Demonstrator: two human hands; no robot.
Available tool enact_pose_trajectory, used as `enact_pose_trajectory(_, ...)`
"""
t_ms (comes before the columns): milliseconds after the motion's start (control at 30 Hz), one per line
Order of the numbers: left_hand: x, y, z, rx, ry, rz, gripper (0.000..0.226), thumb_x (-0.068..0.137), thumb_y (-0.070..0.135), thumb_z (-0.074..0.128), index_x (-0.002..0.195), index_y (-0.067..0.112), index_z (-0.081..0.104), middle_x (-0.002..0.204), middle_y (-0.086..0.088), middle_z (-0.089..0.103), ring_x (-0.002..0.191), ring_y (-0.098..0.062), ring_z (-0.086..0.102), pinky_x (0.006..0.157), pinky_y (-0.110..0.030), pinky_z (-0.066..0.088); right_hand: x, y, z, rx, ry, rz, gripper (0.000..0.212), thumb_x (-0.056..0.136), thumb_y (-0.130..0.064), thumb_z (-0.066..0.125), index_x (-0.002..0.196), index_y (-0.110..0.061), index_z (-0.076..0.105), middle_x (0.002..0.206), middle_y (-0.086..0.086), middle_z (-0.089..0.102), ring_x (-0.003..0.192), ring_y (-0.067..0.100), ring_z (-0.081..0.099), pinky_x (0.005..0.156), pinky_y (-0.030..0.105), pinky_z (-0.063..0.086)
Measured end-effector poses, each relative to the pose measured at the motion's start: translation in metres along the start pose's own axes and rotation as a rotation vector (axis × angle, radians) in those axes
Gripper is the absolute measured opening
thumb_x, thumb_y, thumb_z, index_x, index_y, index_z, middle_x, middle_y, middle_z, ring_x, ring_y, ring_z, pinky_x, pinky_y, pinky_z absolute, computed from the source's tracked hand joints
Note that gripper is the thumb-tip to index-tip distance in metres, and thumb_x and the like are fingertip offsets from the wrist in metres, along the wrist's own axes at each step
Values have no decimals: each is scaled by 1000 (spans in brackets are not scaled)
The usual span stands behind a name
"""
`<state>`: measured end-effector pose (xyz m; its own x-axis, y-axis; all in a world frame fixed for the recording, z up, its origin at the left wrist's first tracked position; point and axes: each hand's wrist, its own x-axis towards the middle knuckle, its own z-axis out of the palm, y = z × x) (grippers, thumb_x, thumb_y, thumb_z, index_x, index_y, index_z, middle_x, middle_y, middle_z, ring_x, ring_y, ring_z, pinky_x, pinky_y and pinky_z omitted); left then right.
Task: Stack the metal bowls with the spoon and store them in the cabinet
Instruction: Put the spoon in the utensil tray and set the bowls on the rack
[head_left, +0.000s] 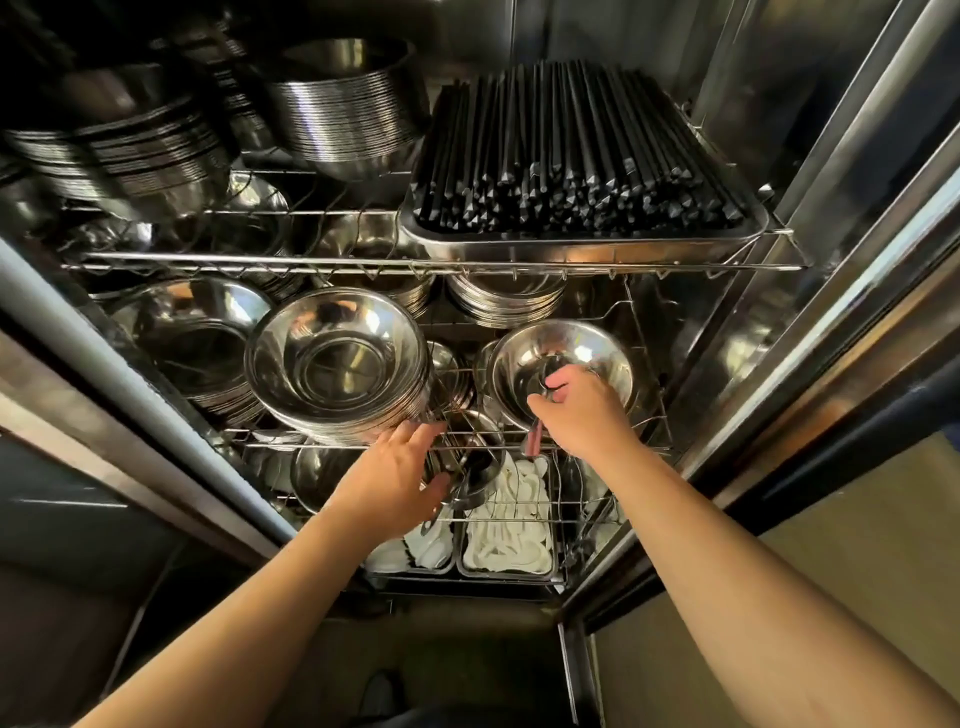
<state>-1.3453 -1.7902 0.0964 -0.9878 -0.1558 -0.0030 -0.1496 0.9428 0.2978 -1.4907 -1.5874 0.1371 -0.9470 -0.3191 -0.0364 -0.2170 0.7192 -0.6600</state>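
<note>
Deep inside the steel cabinet (857, 218), wire shelves gleaming. Right hand (582, 415) pinched shut on a spoon (536, 439), its reddish handle poking below the fist, its tip over a round, shiny metal bowl (563, 364) on the middle rack (649, 415). Left hand (395, 473), fingers spread apart, pressed against the rim of a tall stack of polished bowls (337, 364) just left of it, gripping nothing. Up top, one rectangular tray (582, 244) packed with dark, square-ended chopsticks (571, 156). Down below, two trays of smooth white spoons (511, 530).
</note>
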Motion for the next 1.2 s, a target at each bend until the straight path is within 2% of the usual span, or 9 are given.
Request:
enact_pose_trajectory(133, -13, -4, 7, 219, 83, -3, 61, 89, 48, 55, 142, 20, 45, 132, -5, 56, 121, -26, 52, 104, -40, 43, 4, -13, 7, -125, 12, 17, 39, 90, -42, 63, 110, -9, 61, 76, -2, 68, 73, 18, 66, 60, 30, 50)
enact_pose_trajectory(233, -18, 1, 12, 308, 68, -17, 68, 88, 52, 54, 146, 18, 40, 138, -9, 52, 129, -30, 47, 112, -47, 37, 7, -22, 9, -241, 0, 74, 29, 89, -37, 64, 86, -9, 60, 44, -6, 58, 45, 6, 55, 42, 22, 32)
enact_pose_trajectory(300, -20, 5, 14, 339, 52, -50, 73, 88, 54, 52, 150, 18, 33, 145, -11, 47, 136, -32, 41, 116, -47, 31, 8, -26, 10, -301, -58, 126, 25, 89, -31, 63, 75, -11, 60, 38, -8, 61, 32, 6, 55, 40, 20, 33)
enact_pose_trajectory(533, -23, 14, 18, 383, 41, -92, 77, 90, 55, 50, 152, 16, 26, 149, -14, 39, 138, -33, 34, 117, -45, 29, 4, -25, 5, -400, -68, 154, 15, 85, -13, 67, 73, -7, 72, 52, -2, 70, 67, 16, 68, 58, 30, 56)
enact_pose_trajectory(667, -23, 14, 20, 360, 35, -112, 79, 91, 52, 53, 154, 16, 21, 152, -14, 36, 142, -34, 30, 117, -47, 28, 2, -21, -1, -414, 27, 73, 12, 90, -19, 68, 96, -9, 67, 73, 1, 54, 72, 23, 56, 60, 31, 45)
enact_pose_trajectory(833, -28, 8, 25, 353, 34, -110, 86, 89, 49, 57, 156, 18, 14, 155, -13, 32, 145, -32, 24, 118, -49, 26, -16, -21, -7, -341, 39, -65, 27, 89, -26, 65, 67, -11, 62, 56, -1, 49, 54, 18, 51, 51, 26, 36)
enact_pose_trajectory(933, -29, 1, 25, 348, 36, -87, 88, 87, 48, 60, 157, 21, 14, 154, -12, 33, 145, -31, 25, 117, -49, 27, -37, -26, -14, -212, -54, -191, 37, 89, -22, 58, 53, -11, 55, 47, 0, 49, 41, 19, 46, 49, 27, 43)
enact_pose_trajectory(1100, -30, -4, 22, 347, 39, -55, 84, 88, 38, 61, 157, 20, 16, 151, -13, 38, 142, -30, 30, 117, -48, 29, -76, -16, -21, -6, -370, -237, 18, 92, -30, 60, 85, -23, 75, 71, -8, 74, 48, 18, 64, 51, 29, 55)
enact_pose_trajectory(1200, -29, -3, 22, 334, 34, -51, 86, 86, 34, 65, 156, 18, 18, 149, -14, 40, 141, -31, 31, 118, -47, 28, -88, -1, -6, 34, -578, -176, 16, 91, -36, 62, 85, -29, 75, 73, -13, 74, 75, 28, 72, 58, 32, 59)
